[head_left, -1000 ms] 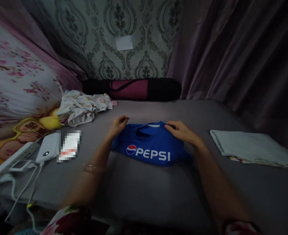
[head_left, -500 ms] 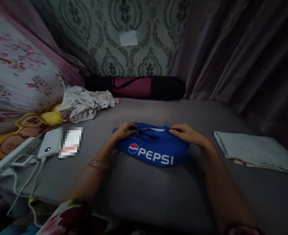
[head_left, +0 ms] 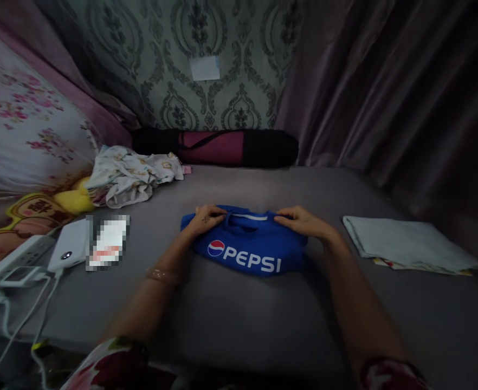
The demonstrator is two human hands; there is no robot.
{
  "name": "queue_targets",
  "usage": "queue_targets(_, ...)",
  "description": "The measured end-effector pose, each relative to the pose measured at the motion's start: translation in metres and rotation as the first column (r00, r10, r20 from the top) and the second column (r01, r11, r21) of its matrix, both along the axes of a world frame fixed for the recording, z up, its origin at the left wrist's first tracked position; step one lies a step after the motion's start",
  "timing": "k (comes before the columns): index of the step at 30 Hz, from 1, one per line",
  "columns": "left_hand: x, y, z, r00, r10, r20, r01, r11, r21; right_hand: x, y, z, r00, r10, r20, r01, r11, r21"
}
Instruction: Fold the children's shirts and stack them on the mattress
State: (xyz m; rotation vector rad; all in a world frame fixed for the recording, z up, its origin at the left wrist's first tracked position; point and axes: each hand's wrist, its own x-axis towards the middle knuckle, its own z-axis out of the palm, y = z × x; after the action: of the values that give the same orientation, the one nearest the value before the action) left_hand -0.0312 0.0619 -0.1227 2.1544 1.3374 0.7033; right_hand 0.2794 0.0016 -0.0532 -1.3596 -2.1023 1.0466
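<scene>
on the grey bed (head_left: 296, 189), straight in front of me, lies the blue shirt (head_left: 223, 229), gathered into a low bundle with its white pepsi lettering (head_left: 252, 260) facing up. its long axis runs left to right across me, the near edge slanting a little closer at the right end. the neck opening (head_left: 243, 223) is on the far side, so my fingers meet the cloth up there, with the lettering nearer to me than they are. neither hand is closer to it: my left hand (head_left: 207, 218) grips with thumb and fingertips at the left end of the neckline, and my right hand (head_left: 302, 221) pinches the cloth at the right end, by the shoulder. a pale strip (head_left: 250, 217) shows between them. how much fabric each grip takes up, i can't tell.

well off to my right lies a folded pale cloth (head_left: 405, 241). to my left are a card (head_left: 109, 238) too blurred to read, a white device (head_left: 69, 245) and a power strip (head_left: 17, 261) with white cables (head_left: 39, 317). farther back sit a crumpled patterned cloth (head_left: 131, 170) and a black and maroon roll bag (head_left: 212, 149). none of these touches the shirt or stands between it and my hands.
</scene>
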Motion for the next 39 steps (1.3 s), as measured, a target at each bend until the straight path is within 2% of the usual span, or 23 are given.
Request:
queue_targets(3,-0.004,0.0,0.006,0.998,0.068,-0.002,-0.067,0.994,0.091,-0.001,-0.002,0.002,1.0,-0.006,-0.011,0.006,1.0,0.029)
queue_targets(7,-0.01,0.002,0.017,0.982,0.147,0.117,-0.171,0.957,0.234,0.0,-0.003,0.005,0.999,-0.034,0.004,0.034,0.995,0.096)
queue_targets(12,-0.01,-0.009,0.045,0.955,0.228,0.187,-0.271,0.93,0.249,-0.002,0.004,0.009,0.991,-0.13,-0.027,0.133,0.964,0.23)
queue_targets(16,-0.013,-0.019,0.071,0.952,0.25,0.177,-0.298,0.89,0.346,-0.006,0.009,0.022,0.983,-0.166,-0.081,0.185,0.897,0.401)
queue_targets(21,-0.029,-0.026,0.117,0.995,0.096,0.023,-0.096,0.896,0.433,0.001,0.011,0.052,0.985,-0.165,-0.051,0.166,0.818,0.551)
queue_targets(25,-0.042,-0.034,0.162,0.997,-0.012,-0.077,0.038,0.942,0.333,0.011,0.01,0.091,0.986,-0.147,0.077,0.072,0.798,0.599)
queue_targets(27,-0.047,-0.034,0.178,0.995,-0.045,-0.089,0.069,0.956,0.284,0.015,0.01,0.11,0.98,-0.142,0.139,0.034,0.807,0.59)
queue_targets(31,-0.052,-0.024,0.191,0.999,0.022,-0.039,-0.008,0.948,0.317,0.02,0.015,0.136,0.97,-0.134,0.201,0.008,0.848,0.53)
queue_targets(33,-0.05,-0.014,0.192,0.997,0.07,-0.012,-0.061,0.931,0.359,0.02,0.021,0.145,0.963,-0.174,0.204,0.034,0.834,0.55)
queue_targets(35,-0.045,-0.005,0.197,0.99,0.139,0.029,-0.137,0.886,0.442,0.017,0.026,0.153,0.952,-0.256,0.169,0.094,0.768,0.633)
queue_targets(36,-0.041,-0.002,0.2,0.981,0.18,0.075,-0.193,0.846,0.497,0.014,0.027,0.157,0.944,-0.307,0.124,0.14,0.709,0.692)
queue_targets(39,-0.025,0.001,0.216,0.924,0.238,0.298,-0.378,0.676,0.633,0.001,0.028,0.168,0.9,-0.423,-0.108,0.31,0.445,0.84)
